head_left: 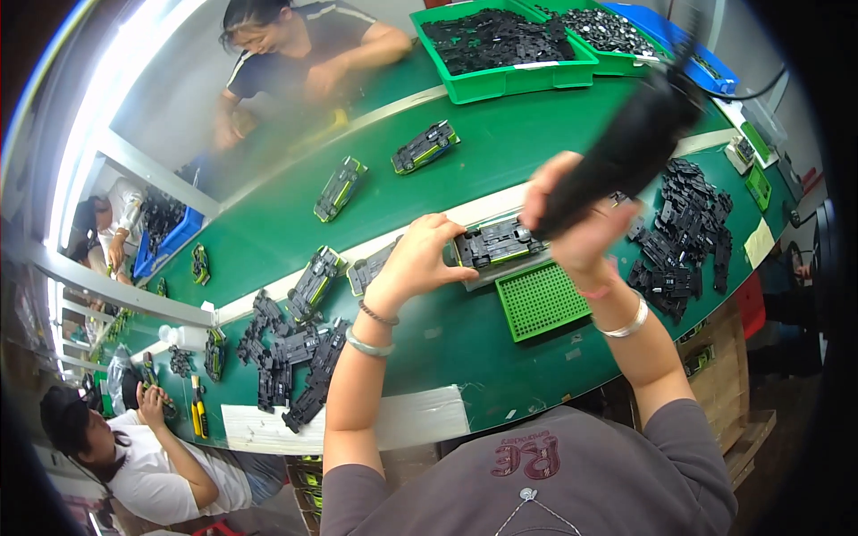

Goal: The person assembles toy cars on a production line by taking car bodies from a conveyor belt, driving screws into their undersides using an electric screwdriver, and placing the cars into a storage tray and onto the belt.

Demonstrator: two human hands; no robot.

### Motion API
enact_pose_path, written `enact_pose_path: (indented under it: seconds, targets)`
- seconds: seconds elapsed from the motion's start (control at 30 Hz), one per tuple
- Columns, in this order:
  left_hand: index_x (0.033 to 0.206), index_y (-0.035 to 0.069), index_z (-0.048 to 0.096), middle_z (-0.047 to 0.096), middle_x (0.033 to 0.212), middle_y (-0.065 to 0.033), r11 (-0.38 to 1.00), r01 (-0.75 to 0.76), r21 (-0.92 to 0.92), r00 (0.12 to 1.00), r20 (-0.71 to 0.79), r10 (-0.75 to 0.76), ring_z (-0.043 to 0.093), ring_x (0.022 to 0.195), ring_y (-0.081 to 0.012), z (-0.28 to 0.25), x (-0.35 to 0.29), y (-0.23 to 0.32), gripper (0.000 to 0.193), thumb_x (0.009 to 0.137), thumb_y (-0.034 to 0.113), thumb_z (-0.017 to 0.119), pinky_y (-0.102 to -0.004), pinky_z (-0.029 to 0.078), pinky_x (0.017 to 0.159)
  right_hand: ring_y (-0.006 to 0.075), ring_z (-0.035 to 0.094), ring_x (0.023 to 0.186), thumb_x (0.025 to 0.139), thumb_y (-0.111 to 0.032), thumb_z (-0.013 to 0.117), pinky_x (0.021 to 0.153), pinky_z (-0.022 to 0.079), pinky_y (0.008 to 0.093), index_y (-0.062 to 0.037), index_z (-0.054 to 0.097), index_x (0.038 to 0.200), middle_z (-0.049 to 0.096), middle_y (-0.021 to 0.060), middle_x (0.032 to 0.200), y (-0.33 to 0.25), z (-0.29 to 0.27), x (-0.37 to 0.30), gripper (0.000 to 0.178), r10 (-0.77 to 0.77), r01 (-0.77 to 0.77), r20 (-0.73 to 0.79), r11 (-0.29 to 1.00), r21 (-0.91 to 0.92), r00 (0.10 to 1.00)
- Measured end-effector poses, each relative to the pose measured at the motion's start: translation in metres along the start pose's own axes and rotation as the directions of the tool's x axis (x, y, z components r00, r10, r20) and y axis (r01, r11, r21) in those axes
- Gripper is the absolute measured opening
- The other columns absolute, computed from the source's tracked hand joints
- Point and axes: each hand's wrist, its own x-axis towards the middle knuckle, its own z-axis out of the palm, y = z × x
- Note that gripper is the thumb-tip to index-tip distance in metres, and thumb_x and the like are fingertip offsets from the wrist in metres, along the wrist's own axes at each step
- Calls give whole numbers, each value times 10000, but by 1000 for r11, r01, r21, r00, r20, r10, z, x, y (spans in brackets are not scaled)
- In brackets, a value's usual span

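Note:
An upside-down toy car, black underside up with a yellow-green edge, lies in a grey holder at the table's middle. My left hand grips the car's left end between thumb and fingers. In my right hand is a black electric screwdriver, smeared by motion and tilted up to the right. Its lower end is over the car's right end; whether it touches a screw is hidden. A green perforated tray stands just in front of the holder. Another upturned car lies left of my left hand.
Black chassis parts are heaped at right and left. More upturned cars rest on the green table. Green bins of parts stand at the back. Co-workers sit across and at left. Yellow-handled tools lie near the left edge.

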Motion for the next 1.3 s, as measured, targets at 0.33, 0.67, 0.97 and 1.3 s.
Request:
enact_pose_path:
  seconds: [0.33,0.67,0.97,1.3]
  targets:
    - [1212,7,504,613,1044,-71,702,-15,-712,898,-319,-304,593,892,-135,-100,45,-51,423,837,156,632,-261,480,751,143,503,582,521,-933,347,569,449,262,-31,418,845,485,63,681,-17,-122,-98,962,32,-83,-198,964,-254,980]
    - [1025,63,655,613,967,-177,783,181,595,912,196,-360,602,906,-321,-36,90,-89,498,631,351,758,-395,489,807,151,518,616,542,-902,403,588,453,263,-14,434,871,495,71,713,-23,-126,-99,948,81,-136,-226,962,-236,971]
    - [1062,27,625,599,1069,-179,974,-131,183,991,4,132,576,982,-331,25,223,-24,367,854,325,575,-400,461,854,152,540,649,498,-901,451,616,452,258,-16,454,872,513,64,734,-24,-134,-99,961,119,-165,-186,952,-258,975]
    - [1185,149,536,589,1026,-149,960,-174,218,958,262,114,577,958,-322,123,291,29,424,823,355,610,-410,474,809,155,542,617,507,-903,415,582,467,266,-15,460,839,522,65,692,-24,-127,-99,949,58,-100,-156,954,-283,986]
